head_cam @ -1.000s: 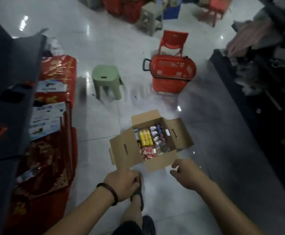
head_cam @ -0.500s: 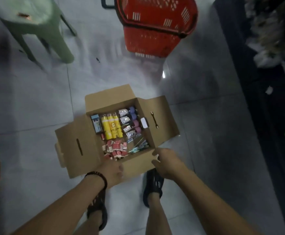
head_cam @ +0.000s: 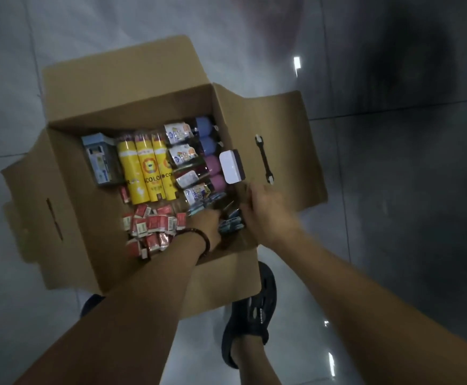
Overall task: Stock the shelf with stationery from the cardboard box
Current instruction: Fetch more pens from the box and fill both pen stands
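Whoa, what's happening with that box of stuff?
A person leans over an open cardboard box of stationery on the floor. Their left grip reaches among small blue packs in the near right corner; the right grip is beside it, by the box's wall. Blur hides whether either holds anything. The yellow pencil tubes lie untouched.

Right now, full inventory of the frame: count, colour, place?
Cardboard box: one, brown, flaps open, on grey tiled floor
Cylindrical pencil tubes: three, yellow, box centre
Flat pack: one, light blue, far-left corner
Small packets: many, red-white, near-left
Printed sachets: about four, white, right of tubes
Rounded items: two blue, two pink, right wall
Rectangular block: one, white, right wall
Carded packs: several, teal, near-right corner
Sandal: one, black, beside box
Beaded bracelet: one, dark, left wrist
Left hand: at teal packs, grip blurred
Right hand: at right wall, grip unclear
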Motion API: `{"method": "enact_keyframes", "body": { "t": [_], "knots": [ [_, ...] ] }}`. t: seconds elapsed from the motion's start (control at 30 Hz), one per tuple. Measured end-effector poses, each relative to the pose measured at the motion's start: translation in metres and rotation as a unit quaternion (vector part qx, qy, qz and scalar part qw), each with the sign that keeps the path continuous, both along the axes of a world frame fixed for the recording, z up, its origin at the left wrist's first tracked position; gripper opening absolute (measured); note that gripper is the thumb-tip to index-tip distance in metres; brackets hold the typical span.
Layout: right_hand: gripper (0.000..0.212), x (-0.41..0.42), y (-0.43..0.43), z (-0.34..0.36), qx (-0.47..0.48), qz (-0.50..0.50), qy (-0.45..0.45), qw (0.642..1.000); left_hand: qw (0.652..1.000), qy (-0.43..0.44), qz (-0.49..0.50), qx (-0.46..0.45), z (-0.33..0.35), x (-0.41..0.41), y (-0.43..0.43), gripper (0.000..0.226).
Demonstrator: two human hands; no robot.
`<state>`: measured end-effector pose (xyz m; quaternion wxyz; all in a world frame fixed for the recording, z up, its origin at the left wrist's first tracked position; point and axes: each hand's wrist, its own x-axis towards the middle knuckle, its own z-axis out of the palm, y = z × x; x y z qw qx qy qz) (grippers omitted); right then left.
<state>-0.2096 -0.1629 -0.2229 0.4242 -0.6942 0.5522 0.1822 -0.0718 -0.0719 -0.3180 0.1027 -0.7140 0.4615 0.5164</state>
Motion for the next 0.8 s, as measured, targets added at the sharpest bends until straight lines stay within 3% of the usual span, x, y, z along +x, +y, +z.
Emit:
{"method": "enact_keyframes", "body": {
  "t": [0.13, 0.33, 0.47, 0.57, 0.8],
  "knots": [
    [0.016, -0.011, 0.006, -0.011, -0.024, -0.025, -0.037, 0.999, 0.998, -0.04, -0.036, 0.015, -0.025, -0.006, 0.005, 0.05],
    [0.018, -0.016, 0.003, -0.013, 0.001, -0.042, -0.038, 0.998, 0.992, -0.024, -0.092, 0.087, -0.036, -0.006, 0.0, 0.031],
    [0.018, -0.012, 0.0, -0.015, 0.005, -0.028, -0.026, 0.999, 0.987, -0.039, -0.131, 0.084, -0.045, -0.003, 0.007, 0.049],
    [0.018, -0.009, -0.004, -0.015, 0.015, -0.024, -0.019, 0.999, 0.982, -0.034, -0.165, 0.088, -0.046, 0.003, 0.011, 0.049],
    [0.018, -0.009, -0.002, 0.005, -0.007, -0.041, 0.009, 0.999, 0.997, 0.019, -0.067, -0.021, -0.004, 0.026, 0.009, 0.022]
  ]
}}
